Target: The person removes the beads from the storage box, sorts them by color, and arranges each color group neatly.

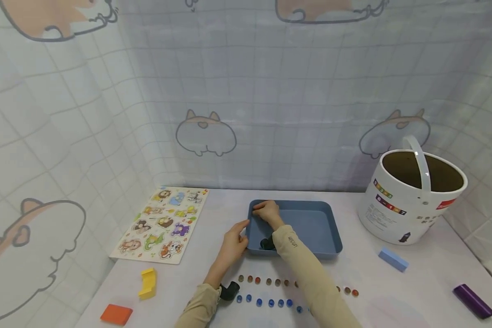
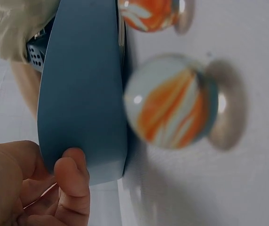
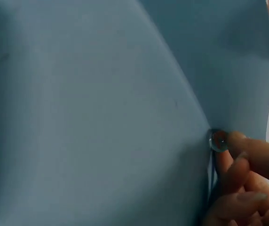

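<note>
Fingers (image 3: pixel 240 155) pinch a marble (image 3: pixel 218 141), hidden overhead.

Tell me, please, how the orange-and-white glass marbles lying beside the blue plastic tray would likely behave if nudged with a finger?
The orange-and-white glass marble is a smooth sphere lying on the flat white table, so it would probably roll off at a light nudge. Its glossy highlights suggest a slippery surface, awkward to pinch. It looks like solid glass, so likely heavy for its size and hard, though it might chip if dropped.
</note>
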`<action>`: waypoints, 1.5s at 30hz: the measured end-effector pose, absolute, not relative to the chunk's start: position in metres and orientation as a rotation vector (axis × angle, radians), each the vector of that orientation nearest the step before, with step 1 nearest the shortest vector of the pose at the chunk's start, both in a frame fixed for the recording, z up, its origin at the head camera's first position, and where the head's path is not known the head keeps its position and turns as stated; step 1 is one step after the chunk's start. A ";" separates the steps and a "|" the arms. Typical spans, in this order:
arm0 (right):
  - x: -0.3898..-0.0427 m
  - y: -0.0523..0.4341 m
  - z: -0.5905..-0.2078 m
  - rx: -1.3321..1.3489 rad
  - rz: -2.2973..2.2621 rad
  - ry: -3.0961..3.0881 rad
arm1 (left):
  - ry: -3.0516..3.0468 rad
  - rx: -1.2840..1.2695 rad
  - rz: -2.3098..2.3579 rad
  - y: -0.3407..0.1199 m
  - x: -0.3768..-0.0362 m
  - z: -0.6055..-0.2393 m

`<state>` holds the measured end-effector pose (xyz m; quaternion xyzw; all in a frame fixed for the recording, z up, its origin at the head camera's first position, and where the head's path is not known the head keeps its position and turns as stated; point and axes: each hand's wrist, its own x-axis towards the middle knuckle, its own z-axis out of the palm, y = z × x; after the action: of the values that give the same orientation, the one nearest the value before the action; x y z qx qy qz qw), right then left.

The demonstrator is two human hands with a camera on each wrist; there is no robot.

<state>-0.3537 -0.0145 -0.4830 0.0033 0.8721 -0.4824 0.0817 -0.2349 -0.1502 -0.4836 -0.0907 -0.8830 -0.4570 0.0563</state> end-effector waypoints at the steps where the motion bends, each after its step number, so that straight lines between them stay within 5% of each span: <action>1: -0.353 -0.015 -0.483 0.008 -1.434 2.615 | -2.679 -0.280 -1.387 -0.149 -0.235 -0.484; 15: -0.355 0.012 -0.470 -0.141 -1.425 2.512 | -2.691 -0.267 -1.427 -0.145 -0.234 -0.485; 28: -0.344 0.138 -0.406 -0.241 -1.586 2.378 | -2.694 -0.219 -1.438 -0.148 -0.235 -0.484; 45: -0.238 0.291 -0.473 -0.253 -1.476 2.340 | -2.694 -0.219 -1.420 -0.151 -0.236 -0.484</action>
<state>-0.2381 0.2911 -0.4726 -0.0895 0.8284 -0.5225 0.1809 -0.2359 -0.1506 -0.4837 -0.0718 -0.8815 -0.4647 0.0442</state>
